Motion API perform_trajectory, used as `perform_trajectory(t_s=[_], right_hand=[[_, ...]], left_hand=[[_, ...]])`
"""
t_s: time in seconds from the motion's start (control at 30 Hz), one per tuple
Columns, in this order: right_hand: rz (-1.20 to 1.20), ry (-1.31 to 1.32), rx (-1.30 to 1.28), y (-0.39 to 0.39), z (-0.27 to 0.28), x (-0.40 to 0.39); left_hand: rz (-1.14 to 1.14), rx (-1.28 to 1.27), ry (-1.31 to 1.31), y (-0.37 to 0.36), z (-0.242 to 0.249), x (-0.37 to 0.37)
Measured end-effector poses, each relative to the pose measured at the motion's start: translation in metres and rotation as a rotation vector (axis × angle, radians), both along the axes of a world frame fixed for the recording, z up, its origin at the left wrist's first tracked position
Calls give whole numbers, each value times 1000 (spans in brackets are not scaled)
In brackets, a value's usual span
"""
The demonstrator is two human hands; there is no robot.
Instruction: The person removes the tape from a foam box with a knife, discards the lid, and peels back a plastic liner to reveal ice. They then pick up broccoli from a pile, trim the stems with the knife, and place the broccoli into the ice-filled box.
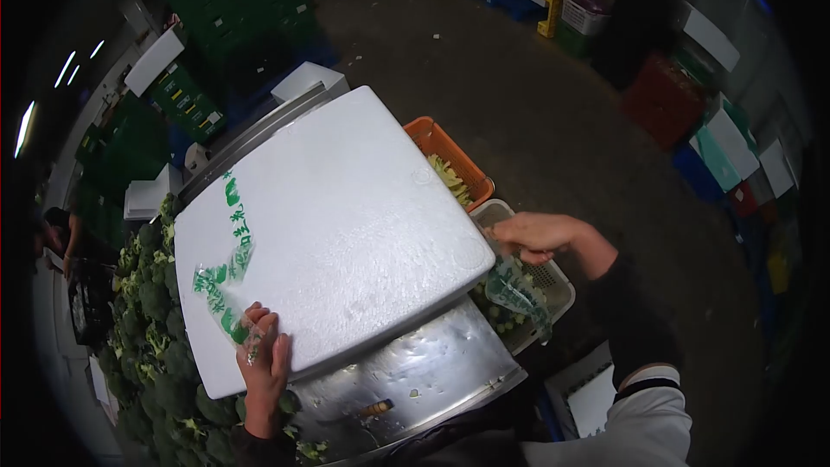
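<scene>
Holding green-printed tape [226, 275] over foam box [337, 225] in left hand [263, 359], grasping clear film [517, 291] in right hand [538, 233], beside broccoli [156, 301]

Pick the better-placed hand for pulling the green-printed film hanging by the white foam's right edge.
Likely the right hand: it's right by that film. The left hand is across the white foam, at its near-left edge.

left hand [262, 350]: fingers raised, partly bent, thumb alongside | left wrist [262, 415]: bare, nearly upright | right hand [536, 235]: fingers curled closed, back upward, reaching leftward | right wrist [593, 248]: bare, bent | right arm [641, 337]: sleeved, rising from lower right
</scene>
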State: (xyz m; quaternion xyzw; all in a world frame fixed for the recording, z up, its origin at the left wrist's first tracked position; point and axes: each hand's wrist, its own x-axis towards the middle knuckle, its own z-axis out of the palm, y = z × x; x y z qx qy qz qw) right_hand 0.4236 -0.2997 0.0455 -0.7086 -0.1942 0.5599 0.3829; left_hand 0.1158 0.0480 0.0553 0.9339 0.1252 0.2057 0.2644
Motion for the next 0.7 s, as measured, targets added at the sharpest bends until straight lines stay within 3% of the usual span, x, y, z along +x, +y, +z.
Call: perform_trajectory(t_s=[0.07,0.17,0.23,0.27,0.3,0.33,0.4,0.43,0.5,0.57,0.63,0.7], right_hand=[[-25,92,173,-5,7,-18],[-44,-40,109,-14,-3,-15],[-5,-143,19,-28,3,10],[-102,-326,-2,-40,7,30],[-313,-617,2,-55,0,66],[-539,-712,-40,-78,-11,124],[-776,-1166,-134,-97,14,190],[-911,-1209,-81,-79,29,207],[-1034,-1237,-21,-48,33,226],[-1201,-745,312,-18,10,253],[-948,-430,489,26,1,239],[-642,-318,577,76,0,203]], left_hand=[[5,18,23,0,5,0],[3,26,104,-2,21,0],[-35,-342,242,-1,57,-3],[-119,-633,290,-2,81,-3],[-255,-756,385,-1,110,0],[-387,-886,488,0,134,2],[-657,-806,559,22,159,0],[-690,-892,450,24,162,-2],[-632,-830,420,37,174,-14],[-606,-800,402,44,166,-26],[35,-716,322,35,149,-29],[414,-447,292,62,94,-46]])
